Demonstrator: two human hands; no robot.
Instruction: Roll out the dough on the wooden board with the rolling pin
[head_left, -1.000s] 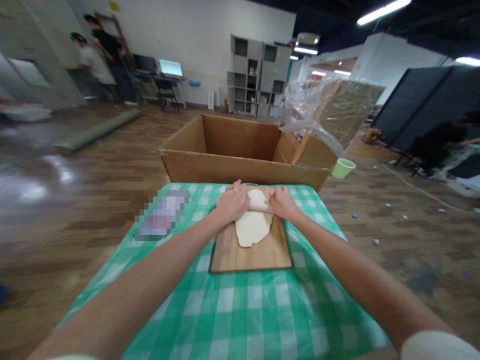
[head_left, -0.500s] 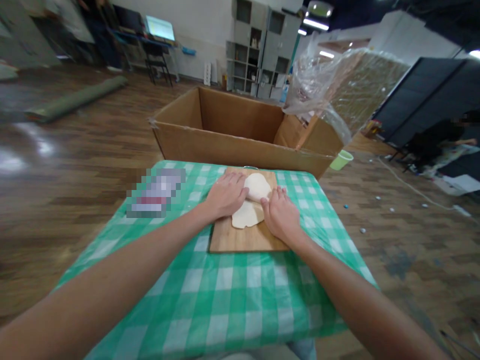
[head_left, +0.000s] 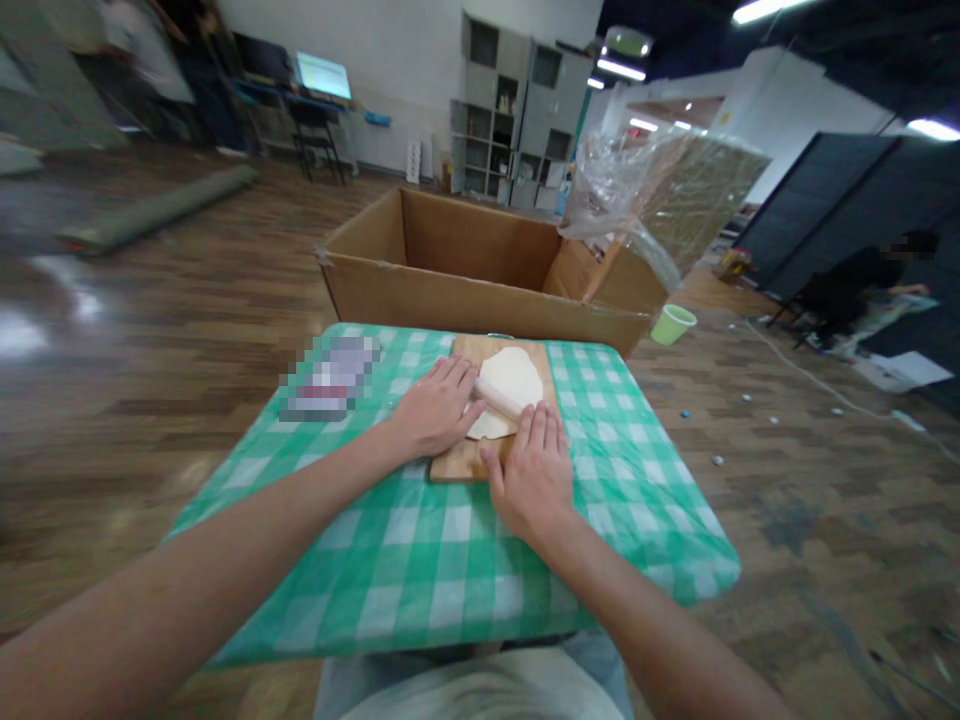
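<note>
A pale rolling pin [head_left: 499,398] lies slantwise across a flattened sheet of dough [head_left: 517,368] on a wooden cutting board [head_left: 459,466]. The pin's left end is under the fingers of my left hand [head_left: 439,408], with the thumb on its near side. Over the other end, lower and nearer to me, my right hand [head_left: 534,472] has its fingers, the thumb held apart. Both hands hold the pin from above, hiding its ends. Dough shows beyond the pin and in a smaller patch on the near side.
A green checked cloth [head_left: 420,560] covers the table. Behind it stands a large open cardboard box [head_left: 480,300], with clear plastic wrap [head_left: 615,190] at its right. A light green cup [head_left: 673,324] is beyond the table's right corner. A blurred-out item [head_left: 334,378] lies at the left.
Both hands have drawn the rolling pin nearer to me, the right hand more, so the pin slants more. More dough shows beyond it. The view has shifted slightly.
</note>
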